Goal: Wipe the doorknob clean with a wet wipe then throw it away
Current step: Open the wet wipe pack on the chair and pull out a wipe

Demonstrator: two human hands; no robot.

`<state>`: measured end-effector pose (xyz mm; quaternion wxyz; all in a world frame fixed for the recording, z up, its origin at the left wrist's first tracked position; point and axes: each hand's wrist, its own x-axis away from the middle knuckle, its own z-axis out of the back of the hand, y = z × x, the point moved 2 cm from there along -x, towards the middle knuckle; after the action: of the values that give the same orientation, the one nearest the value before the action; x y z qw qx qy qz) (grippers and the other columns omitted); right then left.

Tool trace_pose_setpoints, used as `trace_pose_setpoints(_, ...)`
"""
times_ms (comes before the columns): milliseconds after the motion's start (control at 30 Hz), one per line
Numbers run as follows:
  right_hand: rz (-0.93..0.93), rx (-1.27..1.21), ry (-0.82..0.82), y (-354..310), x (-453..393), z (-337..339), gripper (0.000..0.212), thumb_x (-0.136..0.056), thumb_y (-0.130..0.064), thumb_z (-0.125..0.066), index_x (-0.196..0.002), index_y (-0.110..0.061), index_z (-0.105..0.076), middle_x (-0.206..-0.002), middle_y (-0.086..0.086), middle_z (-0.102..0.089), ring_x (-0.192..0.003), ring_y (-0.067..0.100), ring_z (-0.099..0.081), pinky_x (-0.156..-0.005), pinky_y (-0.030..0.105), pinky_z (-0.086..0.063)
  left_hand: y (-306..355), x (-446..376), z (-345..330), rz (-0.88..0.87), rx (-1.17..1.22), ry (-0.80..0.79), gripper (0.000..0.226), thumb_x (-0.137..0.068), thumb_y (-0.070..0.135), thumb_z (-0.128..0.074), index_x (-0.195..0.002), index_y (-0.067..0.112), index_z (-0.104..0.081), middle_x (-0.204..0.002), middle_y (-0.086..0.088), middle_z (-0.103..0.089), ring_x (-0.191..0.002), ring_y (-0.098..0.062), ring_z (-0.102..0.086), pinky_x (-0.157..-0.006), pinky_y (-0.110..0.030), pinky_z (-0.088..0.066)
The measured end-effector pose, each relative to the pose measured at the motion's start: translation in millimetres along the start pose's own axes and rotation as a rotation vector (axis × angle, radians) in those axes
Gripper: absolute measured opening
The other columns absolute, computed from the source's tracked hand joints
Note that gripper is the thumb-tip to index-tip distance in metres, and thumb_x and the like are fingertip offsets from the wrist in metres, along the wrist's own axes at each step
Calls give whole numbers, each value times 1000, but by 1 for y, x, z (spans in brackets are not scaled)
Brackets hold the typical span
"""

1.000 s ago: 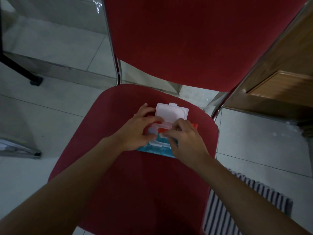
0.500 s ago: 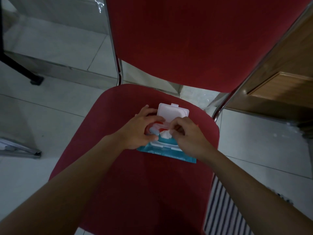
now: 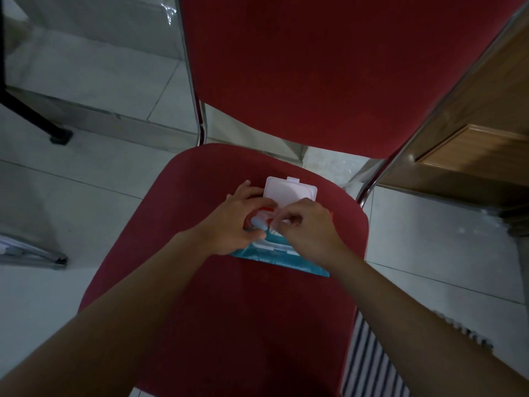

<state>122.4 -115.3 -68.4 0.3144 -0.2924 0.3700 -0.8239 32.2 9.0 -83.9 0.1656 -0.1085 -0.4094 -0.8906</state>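
Since a moment ago, the right hand (image 3: 307,227) has lifted a little, and its fingertips now pinch a bit of white wet wipe (image 3: 275,222) at the pack's opening.

On the left, grey floor tiles (image 3: 71,196) show beside the red padded chair seat (image 3: 229,310). The left hand (image 3: 233,224) presses down on the blue and red soft wet wipe pack (image 3: 272,253), fingers curled on its left side. The pack's white plastic flip lid (image 3: 289,190) stands open on the far side. On the right is a brown wooden door (image 3: 472,138). The doorknob is not in view.
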Motion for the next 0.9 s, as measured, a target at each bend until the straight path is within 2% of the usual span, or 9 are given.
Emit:
trace_pose_setpoints(167,-318,-482,27,8,-2,5,23,-73,4,-65,-64,-16,-72,-71,1,-71,-74,14,-65,-75,26,-52,-1,-1,-1,0,-9,-2,57,-76,16,-69,-129,23,-48,-144,2,-34,-144,-19,-4,-114,-57,-16)
trace_pose_setpoints(300,-401,-884,24,8,-6,11,28,-76,9,-57,-60,-10,-70,-59,1,-69,-61,13,-64,-60,21,-54,0,0,-1,20,-10,-7,56,-78,17,-67,-130,23,-47,-146,4,-32,-144,-17,-1,-115,-57,-13)
trace_pose_setpoints(367,-439,-1165,-16,10,-7,18,19,-82,-5,-55,-70,-16,-65,-63,-4,-66,-63,10,-60,-56,23,-51,1,1,-1,24,-15,-9,55,-79,17,-66,-130,23,-47,-147,4,-31,-144,-17,0,-115,-58,-12)
trace_pose_setpoints(433,-467,-1268,-13,14,-8,25,14,-83,-15,-56,-73,-21,-62,-70,-6,-64,-68,9,-57,-60,27,-46,1,1,-1,24,-14,-9,54,-79,17,-66,-130,23,-47,-147,4,-30,-144,-17,0,-115,-58,-11)
trace_pose_setpoints(533,-423,-876,-26,15,-5,18,5,-86,-14,-58,-90,-15,-61,-92,4,-66,-80,15,-60,-65,26,-46,2,1,-1,23,-11,-10,53,-79,17,-66,-129,24,-48,-146,5,-31,-144,-17,-1,-115,-58,-11)
trace_pose_setpoints(667,-168,-216,-63,13,0,9,45,-71,-9,-74,-112,-11,-57,-100,0,-63,-91,13,-60,-74,14,-46,3,1,-1,21,-12,-11,53,-80,16,-66,-129,25,-47,-146,5,-31,-144,-17,-1,-115,-57,-11)
trace_pose_setpoints(733,-40,5,-18,11,0,13,31,-70,-9,-74,-100,-8,-64,-84,-1,-61,-70,5,-55,-60,2,-39,3,2,-2,25,-7,-9,53,-80,16,-65,-129,25,-47,-146,5,-30,-144,-17,-1,-115,-57,-12)
trace_pose_setpoints(800,59,157,-3,9,0,17,13,-73,-12,-73,-80,-2,-68,-66,6,-59,-48,7,-44,-50,2,-34,4,1,-2,31,-12,-11,53,-80,17,-65,-129,25,-47,-147,5,-30,-144,-17,-1,-115,-56,-11)
trace_pose_setpoints(900,80,133,114,7,0,29,17,-76,-14,-70,-68,1,-67,-58,17,-60,-43,12,-37,-46,7,-33,4,0,-2,42,-18,-15,54,-80,15,-65,-129,23,-47,-146,4,-30,-144,-17,-1,-116,-55,-8)
